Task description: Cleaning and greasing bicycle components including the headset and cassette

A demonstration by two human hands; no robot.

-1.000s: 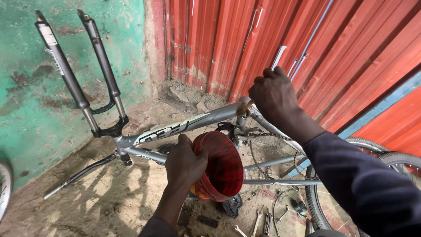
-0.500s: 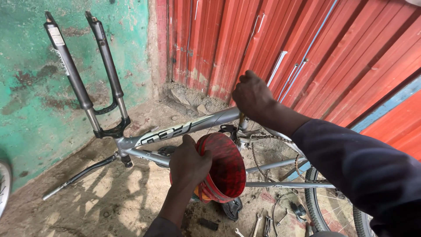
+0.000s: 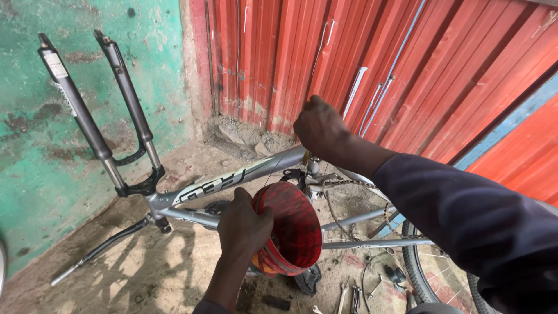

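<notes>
A silver bicycle frame (image 3: 232, 177) lies upside down, its black suspension fork (image 3: 87, 116) pointing up against a green wall. My left hand (image 3: 244, 224) grips the rim of a red plastic bowl (image 3: 293, 229) held on its side next to the frame. My right hand (image 3: 319, 128) is closed around a small tool above the bottom bracket (image 3: 311, 168); only a yellowish bit of the tool shows under the fist. A loose chain (image 3: 343, 183) hangs to the right of the bracket.
Red corrugated metal sheeting (image 3: 407, 70) stands behind the bike. The rear wheel (image 3: 430, 273) sits at lower right. Wrenches and small parts (image 3: 354, 293) lie on the dirt ground below the frame. The handlebar (image 3: 99, 253) rests on the ground at left.
My right hand has come down and left from a raised position to the bottom bracket. The long metal rod seen in it a second ago is out of sight. The left hand keeps the bowl.
</notes>
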